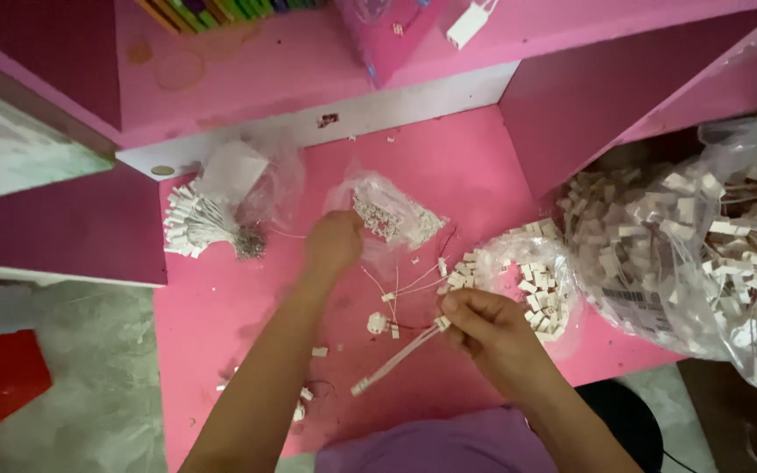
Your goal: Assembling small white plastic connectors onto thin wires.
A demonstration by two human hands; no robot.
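Head view: we work at a pink desk [247, 298] set over a grey floor, bags of white connectors alongside.
Our right hand [484, 324] is pinched shut on a white wire lead [396, 359]; our left hand [333, 245], fingers curled, touches a small clear bag [396, 215].

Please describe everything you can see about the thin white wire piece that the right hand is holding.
The thin white wire piece looks like a few pale strands lying together, with a small white plastic connector at each end. It runs slanted, from the right hand, whose fingers pinch its upper end, down-left to its lower end, over the pink desk top. Whether that end touches the desk is unclear.
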